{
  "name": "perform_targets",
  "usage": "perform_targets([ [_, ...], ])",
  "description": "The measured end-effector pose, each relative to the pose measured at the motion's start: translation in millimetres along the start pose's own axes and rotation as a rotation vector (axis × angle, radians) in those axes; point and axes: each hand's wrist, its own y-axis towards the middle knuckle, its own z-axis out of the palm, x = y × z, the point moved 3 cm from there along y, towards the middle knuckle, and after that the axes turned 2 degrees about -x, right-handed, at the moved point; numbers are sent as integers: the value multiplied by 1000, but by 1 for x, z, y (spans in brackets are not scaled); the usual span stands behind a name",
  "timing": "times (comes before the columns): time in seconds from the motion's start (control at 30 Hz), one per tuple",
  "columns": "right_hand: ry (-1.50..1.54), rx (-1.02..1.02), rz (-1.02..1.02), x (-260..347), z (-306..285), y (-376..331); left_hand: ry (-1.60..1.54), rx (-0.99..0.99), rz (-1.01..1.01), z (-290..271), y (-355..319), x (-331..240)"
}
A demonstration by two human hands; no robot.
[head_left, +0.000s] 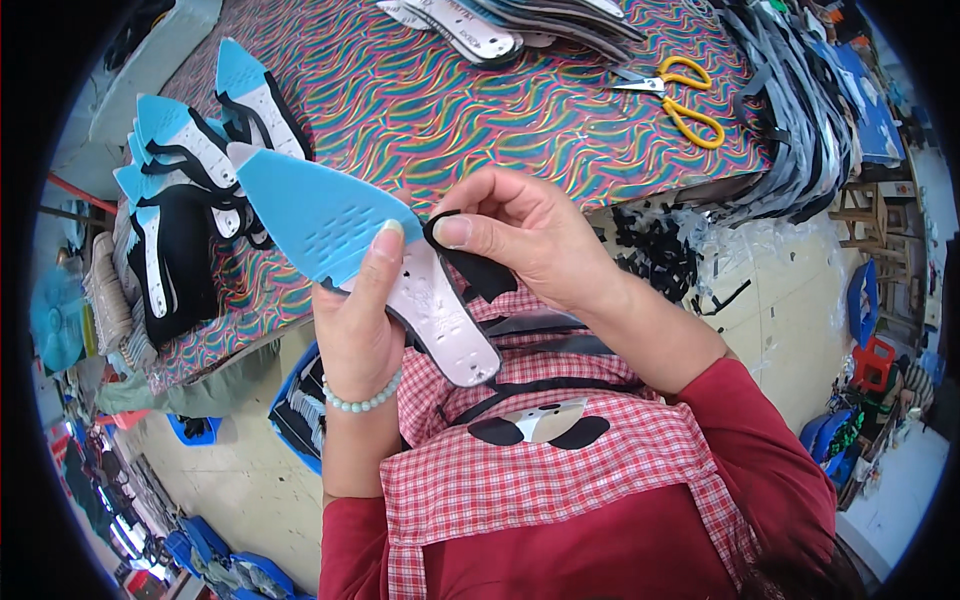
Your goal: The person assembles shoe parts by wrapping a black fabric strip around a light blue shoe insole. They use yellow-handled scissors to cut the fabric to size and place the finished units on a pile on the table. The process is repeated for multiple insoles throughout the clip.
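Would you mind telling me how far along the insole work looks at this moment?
Done: a stack of blue insoles with black strips lies at the left of the patterned table. In hand: the left hand holds a blue and grey insole while the right hand presses a black strip at its edge. Left: a pile of plain insoles waits at the far side near yellow scissors.

Much of my view hidden at the workbench

My right hand (520, 235) covers the black strap's (470, 262) upper end; the stacked insoles (500, 25) are cut off at the top edge.
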Motion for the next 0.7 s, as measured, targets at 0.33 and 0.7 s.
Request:
perform_targets([
  [0.33, -489, -138, -296, 3, -2, 11, 121, 68, 94, -4, 5, -3],
  [0.7, -749, 145, -325, 28, 7, 14, 315, 461, 353, 8, 32, -16],
])
